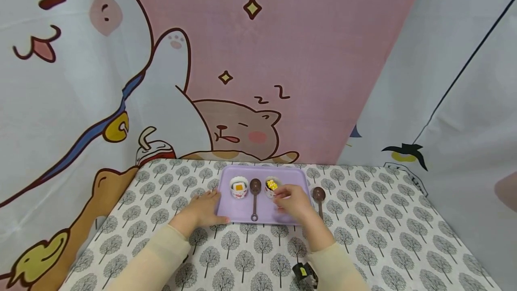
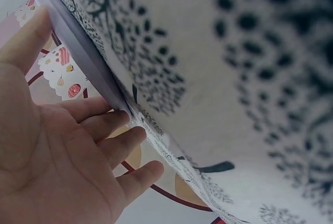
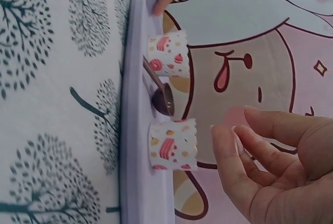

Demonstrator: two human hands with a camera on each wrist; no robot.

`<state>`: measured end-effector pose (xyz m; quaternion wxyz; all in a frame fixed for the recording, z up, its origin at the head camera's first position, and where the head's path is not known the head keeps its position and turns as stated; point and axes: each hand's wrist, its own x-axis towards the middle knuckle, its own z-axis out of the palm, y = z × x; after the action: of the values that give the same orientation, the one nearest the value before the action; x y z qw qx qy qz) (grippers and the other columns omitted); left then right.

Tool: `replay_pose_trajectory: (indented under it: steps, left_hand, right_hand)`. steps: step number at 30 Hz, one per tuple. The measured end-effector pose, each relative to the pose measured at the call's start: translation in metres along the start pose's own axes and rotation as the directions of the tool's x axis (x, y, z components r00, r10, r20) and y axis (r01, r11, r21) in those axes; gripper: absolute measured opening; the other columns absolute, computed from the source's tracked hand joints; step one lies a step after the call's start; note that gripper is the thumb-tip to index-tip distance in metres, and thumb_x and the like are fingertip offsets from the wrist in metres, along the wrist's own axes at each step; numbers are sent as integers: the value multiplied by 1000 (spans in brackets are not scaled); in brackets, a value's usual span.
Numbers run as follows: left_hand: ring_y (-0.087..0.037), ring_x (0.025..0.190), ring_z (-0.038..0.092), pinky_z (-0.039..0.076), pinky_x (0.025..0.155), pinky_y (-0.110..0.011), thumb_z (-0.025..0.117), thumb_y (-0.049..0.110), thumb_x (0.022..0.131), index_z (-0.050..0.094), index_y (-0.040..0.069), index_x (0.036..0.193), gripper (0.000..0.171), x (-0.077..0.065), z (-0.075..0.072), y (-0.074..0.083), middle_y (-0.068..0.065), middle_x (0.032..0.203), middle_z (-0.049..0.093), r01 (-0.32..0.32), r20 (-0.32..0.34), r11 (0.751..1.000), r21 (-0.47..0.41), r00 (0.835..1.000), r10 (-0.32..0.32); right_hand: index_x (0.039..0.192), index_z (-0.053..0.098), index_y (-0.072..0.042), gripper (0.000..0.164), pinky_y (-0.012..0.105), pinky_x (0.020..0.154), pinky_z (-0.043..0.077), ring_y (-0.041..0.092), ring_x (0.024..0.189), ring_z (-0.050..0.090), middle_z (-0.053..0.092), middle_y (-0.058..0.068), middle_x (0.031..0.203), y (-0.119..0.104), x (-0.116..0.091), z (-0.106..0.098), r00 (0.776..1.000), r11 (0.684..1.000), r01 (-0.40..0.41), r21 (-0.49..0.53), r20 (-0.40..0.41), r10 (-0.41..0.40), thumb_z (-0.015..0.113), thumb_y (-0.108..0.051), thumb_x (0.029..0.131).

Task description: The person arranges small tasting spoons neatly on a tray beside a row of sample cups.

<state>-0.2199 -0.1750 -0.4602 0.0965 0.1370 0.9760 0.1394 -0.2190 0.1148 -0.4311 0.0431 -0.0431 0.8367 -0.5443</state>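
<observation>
On the tablecloth lies a lilac tray (image 1: 238, 215). My left hand (image 1: 203, 209) rests at its near-left corner, fingers spread and touching the rim; in the left wrist view those fingers (image 2: 106, 125) lie along the tray edge. Beside it stands a left paper cup (image 1: 239, 193) with white pieces and an orange square on top. Yellow bits (image 1: 272, 185) fill the right paper cup (image 3: 173, 145). Just beside this cup hovers my right hand (image 1: 294, 201), its fingers loosely bent, with nothing visible between them. Between the cups lies a brown spoon (image 1: 255, 192).
A second brown spoon (image 1: 319, 194) lies on the tree-print tablecloth (image 1: 242, 255), right of the tray. Behind the table hangs a cartoon curtain (image 1: 315, 57). A small black object (image 1: 304, 273) is by the right sleeve.
</observation>
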Motion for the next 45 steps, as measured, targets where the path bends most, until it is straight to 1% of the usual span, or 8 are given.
replay_pose_trajectory:
  steps: [3, 9, 15, 19, 28, 33, 38, 45]
  left_hand:
    - [-47, 144, 30, 20, 116, -67, 74, 59, 81, 36, -7, 150, 103, 0, 1, 1, -25, 158, 30, -1, 1, 1000, -3, 1000, 1]
    - [-48, 143, 30, 20, 115, -67, 74, 59, 81, 36, -7, 150, 103, -1, 1, 1, -25, 158, 31, 0, 0, 1000, -7, 1000, 0]
    - [-47, 144, 30, 20, 116, -67, 74, 60, 81, 36, -7, 150, 104, -1, 1, 0, -25, 158, 30, 4, -1, 1000, -13, 1000, -4]
    - [-47, 144, 29, 19, 116, -66, 74, 60, 81, 35, -6, 151, 104, -1, 0, 0, -24, 159, 30, 14, 7, 1000, -12, 1000, -13]
    - [-47, 145, 28, 18, 116, -67, 73, 59, 82, 34, -6, 152, 103, 0, -2, 1, -24, 159, 28, 9, 9, 1000, -16, 1000, -8]
    - [-47, 145, 28, 18, 116, -67, 74, 57, 82, 34, -7, 151, 102, -2, -4, 2, -25, 159, 28, 10, 12, 1000, -21, 1000, -10]
    - [-47, 145, 27, 17, 116, -67, 74, 56, 83, 33, -8, 151, 102, -2, -4, 4, -25, 159, 27, 14, 20, 1000, -9, 1000, -14]
    - [-45, 146, 27, 17, 117, -66, 74, 57, 83, 33, -6, 152, 102, 0, -2, 3, -24, 160, 27, 23, 20, 1000, -19, 1000, -22]
  right_hand:
    - [108, 66, 11, 22, 40, 71, 63, 36, 82, 70, 69, 15, 95, -2, -2, -8, 1000, 1000, 7, 16, -2, -7, 69, 9, 86]
    - [110, 67, 11, 24, 38, 72, 63, 37, 83, 70, 69, 17, 98, -4, -3, -19, 999, 999, -21, 27, -23, 21, 70, 7, 87]
    - [112, 66, 11, 24, 35, 71, 62, 35, 86, 69, 69, 18, 100, 2, -4, -29, 998, 1000, -27, 14, -49, 27, 68, 6, 89]
    - [112, 66, 10, 23, 34, 71, 62, 39, 88, 69, 68, 18, 100, 7, -6, -40, 997, 999, -34, -6, -69, 34, 68, 4, 89]
    - [117, 62, 12, 27, 34, 74, 62, 24, 86, 67, 67, 21, 104, 17, -13, -70, 997, 999, -52, -17, -65, 50, 66, 2, 92]
    - [119, 61, 13, 30, 33, 74, 61, 25, 85, 68, 68, 20, 103, 23, -13, -78, 997, 998, -50, -40, -66, 47, 67, 0, 92]
    - [120, 59, 15, 31, 35, 77, 62, 29, 86, 69, 65, 23, 106, 26, -14, -85, 996, 998, -61, -14, -73, 60, 66, 3, 92]
    - [121, 58, 15, 32, 39, 82, 61, 25, 86, 70, 63, 27, 111, 32, -15, -96, 993, 997, -81, -20, -84, 79, 65, 0, 94]
